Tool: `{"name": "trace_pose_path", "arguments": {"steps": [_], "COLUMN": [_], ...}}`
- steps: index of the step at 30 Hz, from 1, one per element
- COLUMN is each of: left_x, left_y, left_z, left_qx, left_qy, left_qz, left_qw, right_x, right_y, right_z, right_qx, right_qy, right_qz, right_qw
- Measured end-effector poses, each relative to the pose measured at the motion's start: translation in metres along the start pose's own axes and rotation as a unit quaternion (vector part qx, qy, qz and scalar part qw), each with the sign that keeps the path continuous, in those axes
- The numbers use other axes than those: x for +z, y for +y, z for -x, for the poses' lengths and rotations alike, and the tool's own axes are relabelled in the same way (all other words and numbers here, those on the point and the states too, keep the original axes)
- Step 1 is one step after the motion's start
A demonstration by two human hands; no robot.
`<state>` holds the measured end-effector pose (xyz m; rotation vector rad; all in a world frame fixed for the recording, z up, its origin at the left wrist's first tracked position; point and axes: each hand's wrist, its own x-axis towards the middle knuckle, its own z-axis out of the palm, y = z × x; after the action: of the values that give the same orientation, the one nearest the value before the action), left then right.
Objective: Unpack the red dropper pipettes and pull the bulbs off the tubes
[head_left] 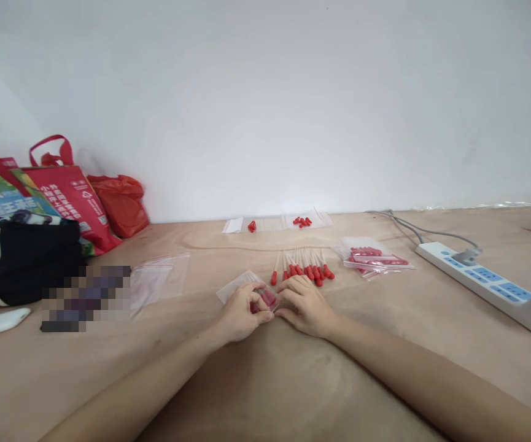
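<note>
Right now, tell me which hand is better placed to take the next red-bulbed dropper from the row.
Right, probably. Both hands pinch the clear zip bag, but the right hand lies just in front of the row of red-bulbed droppers, while the left hand is farther left.

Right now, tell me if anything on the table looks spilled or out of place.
Nothing stands out: the droppers lie in a row, filled bags sit stacked, left hand and right hand pinch one bag.

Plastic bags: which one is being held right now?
The bag between the left hand and right hand; the filled pile right and empty bags left lie untouched.
</note>
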<state>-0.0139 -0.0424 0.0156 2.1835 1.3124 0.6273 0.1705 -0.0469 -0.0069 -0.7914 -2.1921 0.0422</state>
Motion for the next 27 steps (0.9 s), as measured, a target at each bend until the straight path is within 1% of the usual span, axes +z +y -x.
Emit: {"name": "trace_pose_path", "arguments": {"steps": [8, 18, 27], "left_x": [-0.0022, 0.0002, 0.0015], "left_y": [0.007, 0.0027, 0.0006], "left_z": [0.0004, -0.0002, -0.0009], "left_qx": [-0.031, -0.013, -0.011], "left_qy": [-0.012, -0.012, 0.0], "left_qz": [0.039, 0.036, 0.033], "left_qw": [0.999, 0.999, 0.999], "right_x": [0.002, 0.0011, 0.0014], "right_y": [0.0003, -0.001, -0.0017], "right_z": [0.0003, -0.0011, -0.0019], "right_qx": [-0.013, -0.02, -0.034], "right_qy": [0.015, -0.006, 0.005], "right_qz": [0.009, 0.007, 0.009], "right_qw": [1.0, 1.0, 0.999]}}
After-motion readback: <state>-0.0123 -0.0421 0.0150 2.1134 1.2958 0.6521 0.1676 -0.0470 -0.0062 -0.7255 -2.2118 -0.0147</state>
